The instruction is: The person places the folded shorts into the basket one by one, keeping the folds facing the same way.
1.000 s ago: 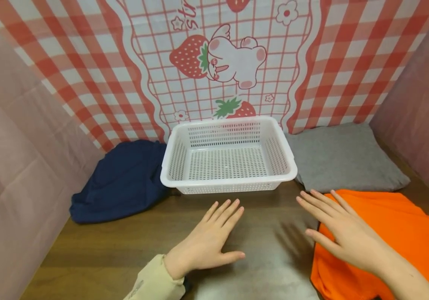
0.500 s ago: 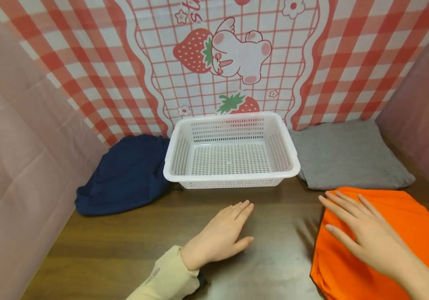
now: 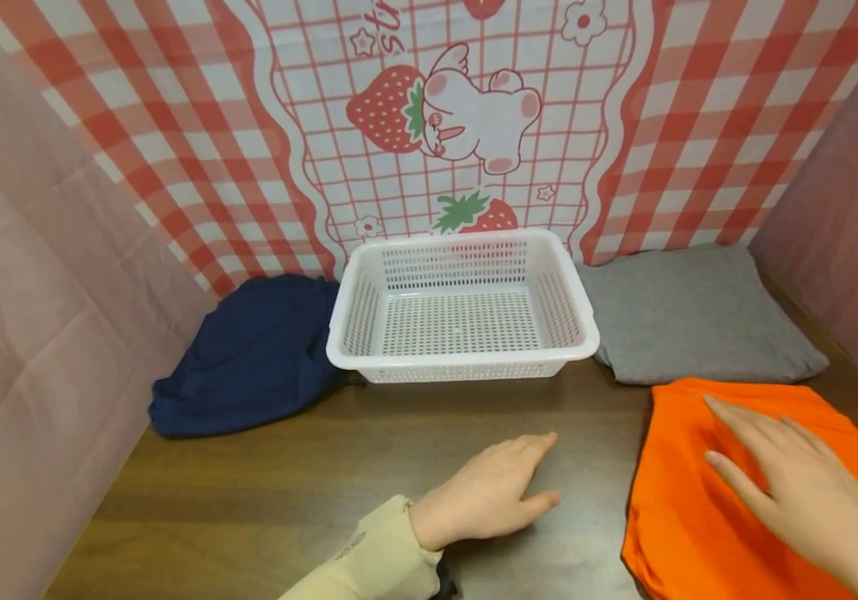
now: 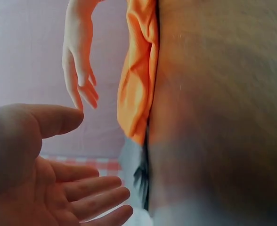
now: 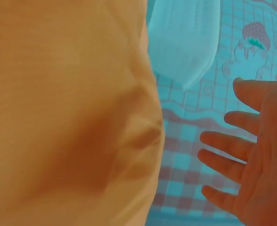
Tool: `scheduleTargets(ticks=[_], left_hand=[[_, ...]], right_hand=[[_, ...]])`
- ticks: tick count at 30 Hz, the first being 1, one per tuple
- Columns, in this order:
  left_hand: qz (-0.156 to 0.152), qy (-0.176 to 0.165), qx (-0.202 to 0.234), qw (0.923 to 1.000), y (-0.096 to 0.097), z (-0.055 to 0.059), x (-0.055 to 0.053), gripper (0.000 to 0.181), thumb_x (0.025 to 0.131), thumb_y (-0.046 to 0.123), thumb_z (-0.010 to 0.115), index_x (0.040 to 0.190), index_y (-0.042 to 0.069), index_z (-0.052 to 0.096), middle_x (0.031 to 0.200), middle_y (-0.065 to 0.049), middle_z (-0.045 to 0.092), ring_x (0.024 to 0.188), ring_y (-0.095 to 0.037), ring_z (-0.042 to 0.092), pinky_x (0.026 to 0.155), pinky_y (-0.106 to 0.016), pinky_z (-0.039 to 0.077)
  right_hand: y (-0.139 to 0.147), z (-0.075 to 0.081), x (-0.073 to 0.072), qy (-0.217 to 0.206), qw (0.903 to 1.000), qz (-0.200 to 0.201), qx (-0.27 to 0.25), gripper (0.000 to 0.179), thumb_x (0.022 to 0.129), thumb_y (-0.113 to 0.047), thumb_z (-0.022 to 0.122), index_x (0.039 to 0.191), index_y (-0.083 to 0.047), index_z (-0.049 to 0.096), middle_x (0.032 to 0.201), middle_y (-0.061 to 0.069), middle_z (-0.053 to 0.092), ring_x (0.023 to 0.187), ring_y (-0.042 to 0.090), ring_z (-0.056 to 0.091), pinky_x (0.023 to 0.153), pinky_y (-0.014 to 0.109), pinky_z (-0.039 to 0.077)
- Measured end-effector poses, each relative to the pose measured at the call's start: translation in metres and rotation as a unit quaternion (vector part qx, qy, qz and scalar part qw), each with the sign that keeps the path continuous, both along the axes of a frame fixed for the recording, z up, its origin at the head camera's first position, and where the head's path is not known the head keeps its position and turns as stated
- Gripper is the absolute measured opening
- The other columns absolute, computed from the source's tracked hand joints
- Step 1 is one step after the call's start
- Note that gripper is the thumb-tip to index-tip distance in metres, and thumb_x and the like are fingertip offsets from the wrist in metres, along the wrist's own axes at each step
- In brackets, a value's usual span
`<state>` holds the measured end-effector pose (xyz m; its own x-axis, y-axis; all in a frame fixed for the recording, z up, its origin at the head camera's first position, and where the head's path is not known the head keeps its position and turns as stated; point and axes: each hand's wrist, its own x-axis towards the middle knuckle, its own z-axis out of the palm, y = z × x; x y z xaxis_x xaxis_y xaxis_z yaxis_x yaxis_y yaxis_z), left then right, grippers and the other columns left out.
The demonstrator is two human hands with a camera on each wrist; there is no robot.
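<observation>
Shifted right vs 1 sec ago — R hand (image 3: 804, 487) above orange cloth (image 3: 687, 517) on table (image 3: 248, 492), right side; L hand (image 3: 483, 493) near orange cloth's left edge. Hands spread, holding nothing — prob. reach step; next move seems to need a grip on orange cloth.

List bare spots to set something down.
Bare: tabletop in front of the navy cloth and white basket, left of the orange cloth, though the left grip hangs over part; also inside the basket. Crowded: back row from navy cloth to grey cloth; right front, under the orange cloth.
</observation>
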<state>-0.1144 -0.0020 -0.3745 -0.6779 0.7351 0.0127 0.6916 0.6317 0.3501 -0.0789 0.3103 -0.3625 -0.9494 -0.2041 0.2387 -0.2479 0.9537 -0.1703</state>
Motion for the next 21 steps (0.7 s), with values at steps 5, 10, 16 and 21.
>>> scheduleTargets(ticks=[5, 10, 16, 21], left_hand=[[0.005, -0.030, 0.006, 0.9995, 0.010, -0.002, 0.003, 0.061, 0.092, 0.043, 0.045, 0.141, 0.011, 0.031, 0.140, -0.002, 0.040, 0.127, -0.012, 0.038, 0.102, -0.026, 0.033], [0.005, -0.053, 0.028, 0.9982, 0.018, -0.006, 0.004, 0.059, 0.091, 0.042, 0.048, 0.140, 0.012, 0.033, 0.138, 0.000, 0.042, 0.125, -0.010, 0.040, 0.100, -0.023, 0.035], [0.008, -0.070, 0.049, 0.9963, 0.032, -0.010, 0.006, 0.057, 0.090, 0.041, 0.048, 0.139, 0.014, 0.035, 0.137, 0.003, 0.042, 0.122, -0.006, 0.042, 0.096, -0.019, 0.037], [0.018, -0.093, 0.059, 0.9938, 0.044, -0.009, 0.007, 0.057, 0.090, 0.043, 0.048, 0.139, 0.017, 0.035, 0.137, 0.006, 0.042, 0.121, -0.004, 0.042, 0.096, -0.018, 0.037]], right_hand=[[0.015, -0.007, 0.000, 0.015, 0.9998, -0.010, -0.010, 0.065, 0.084, -0.031, 0.063, 0.137, -0.003, 0.037, 0.117, 0.028, 0.053, 0.102, 0.045, 0.046, 0.089, 0.059, 0.028], [0.028, -0.012, 0.000, 0.013, 0.9993, -0.035, -0.001, 0.068, 0.085, -0.033, 0.061, 0.139, -0.001, 0.033, 0.115, 0.032, 0.052, 0.098, 0.048, 0.046, 0.080, 0.057, 0.033], [0.043, -0.019, 0.001, -0.011, 0.9966, -0.080, -0.015, 0.081, 0.088, -0.037, 0.057, 0.140, 0.009, 0.018, 0.115, 0.037, 0.048, 0.096, 0.053, 0.044, 0.078, 0.059, 0.033], [0.055, -0.025, 0.001, -0.010, 0.9919, -0.123, -0.029, 0.086, 0.089, -0.040, 0.054, 0.138, 0.016, 0.011, 0.116, 0.040, 0.045, 0.096, 0.057, 0.041, 0.080, 0.062, 0.032]])
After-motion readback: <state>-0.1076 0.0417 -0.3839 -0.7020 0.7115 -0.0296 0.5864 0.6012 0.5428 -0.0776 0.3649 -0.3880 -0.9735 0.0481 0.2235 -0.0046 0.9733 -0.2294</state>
